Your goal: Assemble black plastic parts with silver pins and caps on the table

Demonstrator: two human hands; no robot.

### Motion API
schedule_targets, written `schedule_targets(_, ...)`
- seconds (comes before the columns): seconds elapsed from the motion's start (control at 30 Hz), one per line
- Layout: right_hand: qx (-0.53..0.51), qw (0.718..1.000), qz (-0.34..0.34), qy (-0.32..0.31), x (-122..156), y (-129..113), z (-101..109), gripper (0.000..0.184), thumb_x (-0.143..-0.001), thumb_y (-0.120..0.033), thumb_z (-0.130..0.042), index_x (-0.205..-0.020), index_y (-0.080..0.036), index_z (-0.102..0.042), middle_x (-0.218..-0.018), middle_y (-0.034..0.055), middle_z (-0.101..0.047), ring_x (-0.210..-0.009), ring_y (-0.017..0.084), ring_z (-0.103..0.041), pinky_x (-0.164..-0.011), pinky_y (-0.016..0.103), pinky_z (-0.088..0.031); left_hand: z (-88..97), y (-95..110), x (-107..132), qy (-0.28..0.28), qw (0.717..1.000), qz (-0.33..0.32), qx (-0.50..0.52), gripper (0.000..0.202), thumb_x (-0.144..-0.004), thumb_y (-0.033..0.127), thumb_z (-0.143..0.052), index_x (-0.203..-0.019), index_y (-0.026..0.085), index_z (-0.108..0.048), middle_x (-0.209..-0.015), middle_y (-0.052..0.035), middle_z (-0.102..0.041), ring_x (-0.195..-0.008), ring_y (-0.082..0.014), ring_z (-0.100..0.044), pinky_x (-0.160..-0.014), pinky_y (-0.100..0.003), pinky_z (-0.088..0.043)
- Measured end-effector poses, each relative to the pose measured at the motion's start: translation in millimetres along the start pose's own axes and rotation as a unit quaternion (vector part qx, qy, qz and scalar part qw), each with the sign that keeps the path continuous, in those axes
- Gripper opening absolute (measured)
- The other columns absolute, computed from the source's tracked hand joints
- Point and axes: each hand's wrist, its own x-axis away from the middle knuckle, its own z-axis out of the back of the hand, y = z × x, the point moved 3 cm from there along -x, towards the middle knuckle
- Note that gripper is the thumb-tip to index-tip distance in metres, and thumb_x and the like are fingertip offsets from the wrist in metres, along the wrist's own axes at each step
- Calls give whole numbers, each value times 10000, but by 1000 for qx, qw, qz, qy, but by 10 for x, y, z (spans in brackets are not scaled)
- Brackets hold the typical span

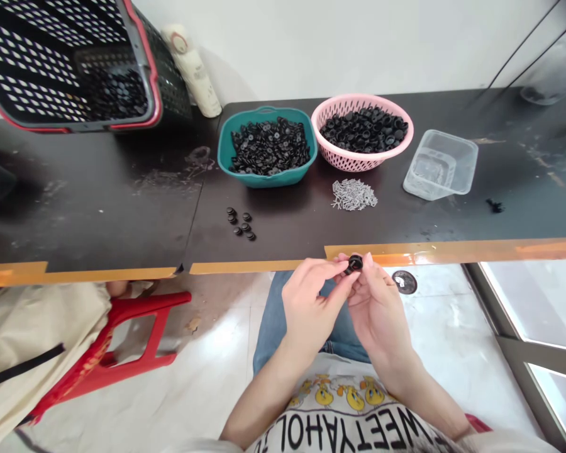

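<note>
The left hand (311, 308) and right hand (380, 314) close at the fingertips on a black round part (355, 263), held above the lap just short of the taped table edge (264, 267); the two-sided pinch steadies it. Its flat face tilts toward 1 o'clock, and its round shape shows no clear long axis. From it, a teal basket (226, 151) lies at 11 o'clock, a pink basket (396, 151) and silver pins (353, 195) at 12, loose black discs (240, 223) at 10.

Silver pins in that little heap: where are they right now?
In the head view, the small silver pins lie on the dark tabletop, just below the pink plastic basket and left of the clear plastic tray.
</note>
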Motion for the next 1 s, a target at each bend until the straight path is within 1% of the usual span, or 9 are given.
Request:
schedule_targets(0.13,-4,1000,3,-5,3,-21,-22,215,-868,-382,-795,-696,-271,-729,-812,-16,-766,-873,152,-736,-782,268,-584,-5,1,20,-9,1000,-18,-21,189,-814,160,-812,-967,268,-790,-914,-28,-780,-821,-178,-722,-753,-312,-593)
schedule_targets(0.2,-5,1000,10,-2,1,-38,-25,215,-853,-372,-805,-681,-270,-727,-801,-16,-763,-827,156,-734,-764,278,-590,-3,-2,27,-8,999,-25,-32,184,-822,165,-808,-972,270,-789,-901,-27,-776,-808,-178,-718,-742,-316,-593)
schedule_targets(0.37,56,997,38,-23,-16,-97,-6,248,-803,-375,-834,-616,-269,-711,-698,-11,-724,-727,188,-716,-696,329,-600,24,-11,45,6,999,-35,-37,173,-829,177,-807,-965,285,-800,-866,-17,-774,-773,-174,-713,-723,-311,-599)
schedule_targets(0.5,88,994,44,-41,-20,-119,11,210,-824,-377,-815,-651,-280,-745,-675,-8,-718,-698,183,-705,-691,331,-604,29,-12,67,15,997,-57,-49,226,-827,167,-810,-999,312,-797,-887,1,-777,-754,-157,-708,-713,-297,-602)
schedule_targets(0.63,71,996,22,-50,-5,-121,13,165,-823,-384,-810,-692,-290,-775,-731,7,-756,-701,193,-720,-665,338,-619,10,-26,86,39,993,-88,-61,262,-815,153,-821,-1019,314,-788,-877,12,-766,-740,-143,-699,-687,-277,-591)
schedule_targets(0.73,57,996,18,-59,15,-150,16,109,-808,-391,-820,-761,-294,-812,-806,24,-796,-701,205,-741,-636,340,-631,8,-41,100,65,990,-106,-71,264,-783,168,-854,-997,306,-784,-835,25,-750,-703,-129,-682,-645,-252,-570)
schedule_targets(0.8,65,996,18,-64,27,-173,21,102,-794,-389,-832,-773,-290,-822,-815,30,-803,-683,204,-746,-624,334,-634,15,-40,106,76,986,-122,-86,260,-772,175,-865,-983,302,-780,-812,30,-742,-678,-121,-668,-617,-237,-551)
schedule_targets(0.87,82,994,17,-69,33,-189,27,97,-781,-383,-844,-770,-289,-823,-819,33,-805,-690,204,-750,-633,331,-637,24,-29,107,78,982,-137,-106,234,-774,196,-866,-965,298,-777,-798,29,-735,-663,-122,-659,-603,-234,-537)
schedule_targets(1.0,88,993,19,-75,28,-194,33,78,-770,-376,-856,-772,-305,-824,-876,20,-813,-772,199,-761,-678,309,-636,41,4,79,60,981,-147,-114,179,-771,254,-874,-907,287,-762,-789,21,-724,-682,-135,-655,-625,-244,-529)
